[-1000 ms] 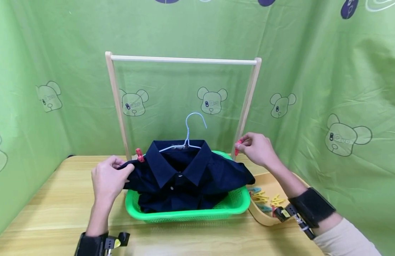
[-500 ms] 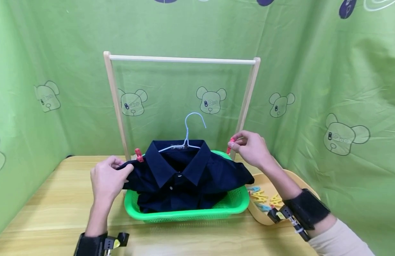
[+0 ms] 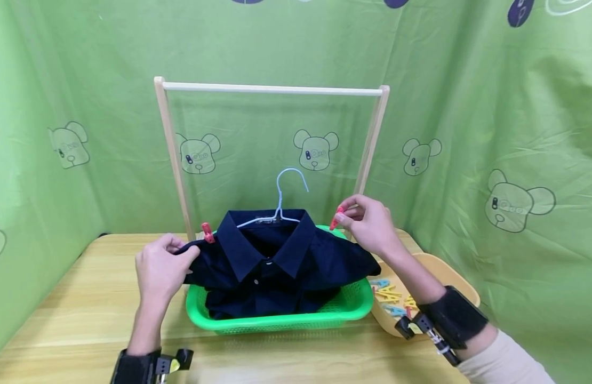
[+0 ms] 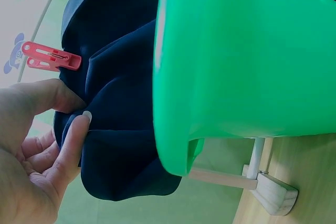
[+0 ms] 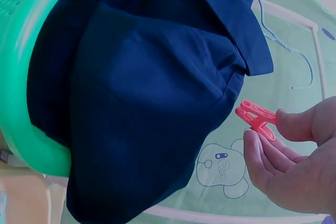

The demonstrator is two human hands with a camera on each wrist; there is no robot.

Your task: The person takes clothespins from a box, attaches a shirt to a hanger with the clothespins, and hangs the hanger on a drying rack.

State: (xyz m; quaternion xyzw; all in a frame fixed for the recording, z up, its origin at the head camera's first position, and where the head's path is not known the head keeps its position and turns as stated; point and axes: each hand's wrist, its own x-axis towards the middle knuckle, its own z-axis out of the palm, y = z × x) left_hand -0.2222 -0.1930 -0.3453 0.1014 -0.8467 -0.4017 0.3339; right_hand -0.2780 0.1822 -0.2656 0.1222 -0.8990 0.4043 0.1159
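Note:
A dark navy shirt (image 3: 272, 288) with a collar lies in a green plastic basket (image 3: 277, 324), a light-blue wire hanger (image 3: 279, 197) inside its neck. My left hand (image 3: 162, 266) pinches the shirt's left-side sleeve between thumb and fingers; the left wrist view shows the cloth bunched there. Close by, a red clothespin (image 4: 51, 56) is clipped on that shoulder. My right hand (image 3: 370, 224) holds another red clothespin (image 5: 257, 119) between thumb and fingers. In the right wrist view its tip points at the other shoulder, with a gap between them.
Behind the basket stands a wooden rack with a white bar (image 3: 272, 88). To the right, an orange-tan tray (image 3: 440, 266) holds several yellow, blue and red clothespins (image 3: 389, 293), partly under my right forearm. Green curtain (image 3: 257, 32) surrounds the wooden table (image 3: 85, 309).
My right hand has moved left with its red clothespin, from beside the rack's right post to near the shirt's right-side shoulder. My left hand keeps its grip on the sleeve.

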